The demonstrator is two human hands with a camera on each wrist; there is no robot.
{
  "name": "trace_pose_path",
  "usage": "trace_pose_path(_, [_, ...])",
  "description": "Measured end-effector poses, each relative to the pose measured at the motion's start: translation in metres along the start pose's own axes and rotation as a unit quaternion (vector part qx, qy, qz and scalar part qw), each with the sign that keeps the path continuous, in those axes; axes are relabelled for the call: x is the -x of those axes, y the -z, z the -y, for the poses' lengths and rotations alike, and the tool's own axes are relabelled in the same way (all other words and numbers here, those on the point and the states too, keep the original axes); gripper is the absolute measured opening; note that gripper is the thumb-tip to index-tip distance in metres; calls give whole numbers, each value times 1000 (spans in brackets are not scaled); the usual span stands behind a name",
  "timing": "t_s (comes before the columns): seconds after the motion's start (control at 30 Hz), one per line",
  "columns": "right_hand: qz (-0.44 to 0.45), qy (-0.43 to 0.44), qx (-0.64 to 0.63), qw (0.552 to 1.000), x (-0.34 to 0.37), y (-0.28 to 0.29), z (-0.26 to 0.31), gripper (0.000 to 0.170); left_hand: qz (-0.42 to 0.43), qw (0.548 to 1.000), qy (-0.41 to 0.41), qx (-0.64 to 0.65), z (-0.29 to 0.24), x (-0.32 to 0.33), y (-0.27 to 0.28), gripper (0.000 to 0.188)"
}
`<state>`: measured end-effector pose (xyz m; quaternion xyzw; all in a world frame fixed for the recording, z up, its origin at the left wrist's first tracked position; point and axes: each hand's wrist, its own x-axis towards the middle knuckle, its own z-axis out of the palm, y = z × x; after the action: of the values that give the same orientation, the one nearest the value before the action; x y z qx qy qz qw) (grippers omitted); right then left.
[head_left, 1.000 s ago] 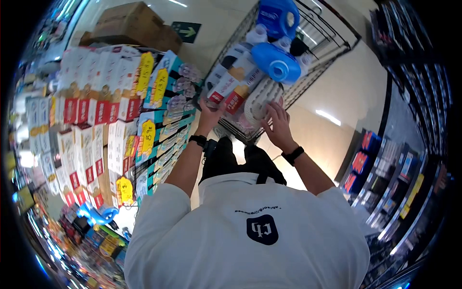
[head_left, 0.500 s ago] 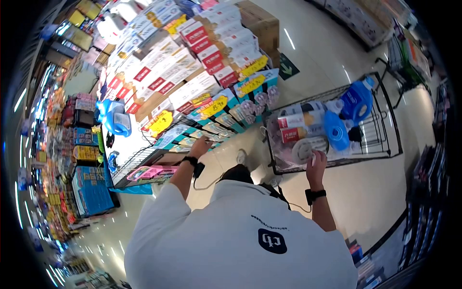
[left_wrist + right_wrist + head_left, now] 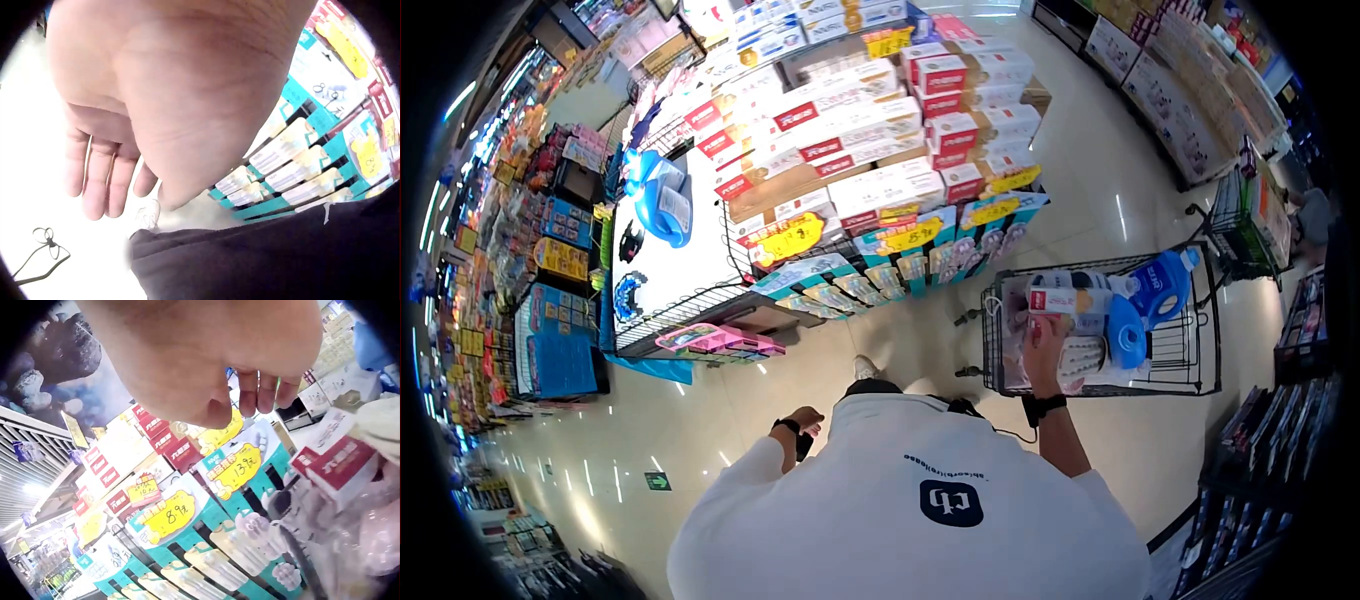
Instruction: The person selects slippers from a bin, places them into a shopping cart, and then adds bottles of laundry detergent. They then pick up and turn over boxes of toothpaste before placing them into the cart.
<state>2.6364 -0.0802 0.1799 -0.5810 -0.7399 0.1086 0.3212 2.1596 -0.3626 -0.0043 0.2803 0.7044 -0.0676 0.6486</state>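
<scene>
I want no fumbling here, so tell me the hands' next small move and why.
Probably ease the right hand onto the near rim of the cart. It is over the load, close to a red-and-white box, and seems to grip nothing; the left hand hangs open, away from the cart. Neither appears to steady it.

Seen from the head, high and wide, and from each wrist, close up.
Looking steeply down over shirt (image 3: 830,500) and floor (image 3: 630,425); past left palm (image 3: 169,100), toward floor; past right palm (image 3: 215,353), tilted, toward teal rack (image 3: 187,550) and ceiling (image 3: 31,465); same rack shared by all three.
</scene>
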Motion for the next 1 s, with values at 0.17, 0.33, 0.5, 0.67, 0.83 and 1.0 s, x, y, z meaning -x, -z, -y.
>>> trace_pose_path(0.17, [43,21,-24,999,-43,-57,74,36,-39,993,-19,109,26,-37,55,33])
trace_pose_path(0.33, [123,-38,-133,983,-83,-107,141,48,-160,964,-206,46,8,-57,144,35])
trace_pose_path(0.5, [73,18,-240,968,-137,-145,167,56,-158,895,-392,146,-74,0,210,35])
trace_pose_path(0.67, [42,73,-253,964,-221,-149,202,56,-223,840,-455,196,-168,101,231,24])
trace_pose_path(0.83, [-56,177,-191,964,-293,-155,211,51,-338,765,-492,242,-237,141,253,24])
trace_pose_path(1.0, [55,63,-256,963,-325,-140,225,49,-455,693,-521,203,-322,167,280,35])
